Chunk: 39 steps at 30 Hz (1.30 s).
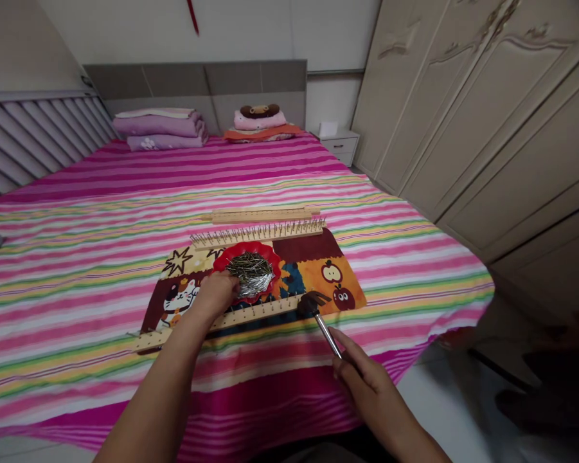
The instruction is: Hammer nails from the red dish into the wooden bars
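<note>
My left hand [218, 294] reaches into the left side of a red scalloped dish [276, 262]. Its fingers are curled down at the heap of nails [251, 270], dark ones and silvery ones; the fingertips are hidden. My right hand [366, 384] is wrapped round the metal handle of a hammer [326, 333], whose dark head rests at the right end of the near wooden strip [265, 311]. Several nails stand in that strip, and my left forearm crosses over it. Beyond the dish, another wooden strip [263, 238] bristles with rows of upright nails.
Under the dish lies a patterned mat [313, 249] on a striped bedsheet [414, 257]. More wooden strips [265, 215] lie farther back. Folded purple bedding [161, 125] and a pink stack [260, 121] sit by the headboard. Wardrobes [438, 96] line the right side.
</note>
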Each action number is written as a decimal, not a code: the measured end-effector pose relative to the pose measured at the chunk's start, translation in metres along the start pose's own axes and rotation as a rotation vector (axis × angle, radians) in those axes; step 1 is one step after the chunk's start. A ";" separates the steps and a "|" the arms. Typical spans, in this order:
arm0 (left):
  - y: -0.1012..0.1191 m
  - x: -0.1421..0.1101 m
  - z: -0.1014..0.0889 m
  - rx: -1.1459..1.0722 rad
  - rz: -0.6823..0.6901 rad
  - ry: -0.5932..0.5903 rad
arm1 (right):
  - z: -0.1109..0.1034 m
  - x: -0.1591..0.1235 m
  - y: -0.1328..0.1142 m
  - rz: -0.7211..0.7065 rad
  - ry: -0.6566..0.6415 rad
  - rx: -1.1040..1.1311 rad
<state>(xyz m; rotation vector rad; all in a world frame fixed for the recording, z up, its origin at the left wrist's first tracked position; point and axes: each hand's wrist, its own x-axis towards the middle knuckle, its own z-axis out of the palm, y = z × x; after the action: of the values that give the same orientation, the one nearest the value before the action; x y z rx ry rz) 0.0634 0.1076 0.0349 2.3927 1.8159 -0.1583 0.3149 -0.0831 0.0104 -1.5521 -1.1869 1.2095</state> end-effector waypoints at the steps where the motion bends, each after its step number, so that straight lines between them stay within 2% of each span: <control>1: -0.002 0.000 0.002 -0.010 0.022 0.008 | 0.000 0.000 -0.001 0.000 -0.001 -0.003; 6: -0.004 0.001 0.003 -0.045 0.074 0.003 | 0.002 -0.003 -0.001 0.023 -0.019 -0.003; 9: -0.008 -0.001 0.002 -0.128 0.070 0.052 | 0.003 -0.003 0.001 0.002 -0.014 0.014; 14: -0.018 -0.013 0.003 -0.473 -0.056 0.169 | 0.006 -0.002 0.004 -0.046 0.018 0.009; 17: -0.019 -0.020 0.006 -0.690 -0.156 0.207 | 0.007 -0.003 0.000 -0.035 -0.006 -0.008; 20: -0.019 -0.022 0.008 -0.794 -0.204 0.218 | 0.007 -0.005 -0.007 -0.007 -0.048 -0.017; 26: -0.022 -0.029 0.012 -0.978 -0.254 0.271 | 0.005 -0.009 -0.007 -0.010 -0.018 -0.005; 32: 0.000 -0.064 0.029 -1.205 -0.288 0.378 | 0.005 -0.008 -0.006 0.005 -0.047 0.011; 35: 0.015 -0.079 0.043 -1.159 -0.369 0.422 | 0.006 -0.007 -0.003 0.012 -0.066 0.001; 39: 0.028 -0.083 0.060 -1.054 -0.418 0.482 | 0.007 -0.008 -0.001 0.008 -0.062 -0.039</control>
<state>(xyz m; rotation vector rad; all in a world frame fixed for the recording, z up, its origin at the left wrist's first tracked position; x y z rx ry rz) 0.0681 0.0115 -0.0091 1.3498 1.8267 1.1181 0.3071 -0.0902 0.0116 -1.5591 -1.2516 1.2551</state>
